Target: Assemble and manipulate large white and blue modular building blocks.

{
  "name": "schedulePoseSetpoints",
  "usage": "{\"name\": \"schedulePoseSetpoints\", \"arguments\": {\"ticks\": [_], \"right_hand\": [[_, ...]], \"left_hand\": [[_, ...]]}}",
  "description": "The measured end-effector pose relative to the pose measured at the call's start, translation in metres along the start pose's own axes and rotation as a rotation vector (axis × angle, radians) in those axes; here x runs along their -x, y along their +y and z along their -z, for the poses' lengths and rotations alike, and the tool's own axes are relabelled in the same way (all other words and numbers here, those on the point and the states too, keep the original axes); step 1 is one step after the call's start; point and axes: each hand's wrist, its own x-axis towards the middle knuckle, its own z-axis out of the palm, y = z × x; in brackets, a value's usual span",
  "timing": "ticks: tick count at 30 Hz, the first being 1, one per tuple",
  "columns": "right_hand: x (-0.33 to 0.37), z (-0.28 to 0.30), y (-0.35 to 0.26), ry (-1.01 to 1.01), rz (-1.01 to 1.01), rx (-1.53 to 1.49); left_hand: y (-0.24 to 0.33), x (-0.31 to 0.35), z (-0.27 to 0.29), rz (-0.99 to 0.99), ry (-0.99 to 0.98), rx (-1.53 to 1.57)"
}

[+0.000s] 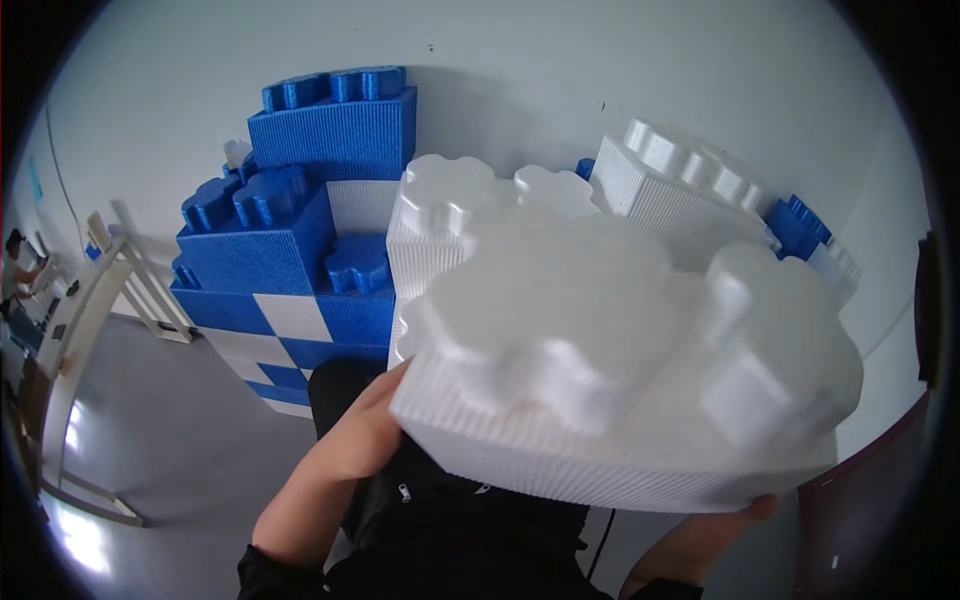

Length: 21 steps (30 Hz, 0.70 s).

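I hold a large white ribbed building block (620, 350) with round studs on top, close under the camera. My left hand (368, 428) grips its left end from below. My right hand (745, 512) supports its right underside; only fingertips show past the block's edge. Behind it stands a stacked wall of big blue blocks (300, 240) and white blocks (440, 220), with another white block (680, 190) at the right. The held block hides the lower middle of the stack.
A white wall (520, 60) rises behind the stack. Grey floor (180, 440) lies at the left, with a pale frame structure (80, 320) and a person at a desk at the far left edge. A dark door (860, 500) stands at the right.
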Motion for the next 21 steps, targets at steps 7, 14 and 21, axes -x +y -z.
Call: {"name": "schedulePoseSetpoints", "arguments": {"ticks": [7, 14, 21], "right_hand": [[-0.041, -0.001, -0.031, -0.106, 0.241, -0.081], [-0.185, -0.048, -0.020, 0.355, 0.677, 0.583], [-0.273, -0.076, 0.035, 0.528, 0.638, 1.186]], "left_hand": [[-0.089, -0.069, 0.017, -0.279, 0.122, -1.501], [-0.098, -0.062, 0.014, -0.398, 0.206, -1.486], [-0.103, -0.059, 0.029, -0.567, 0.347, -1.231]]}}
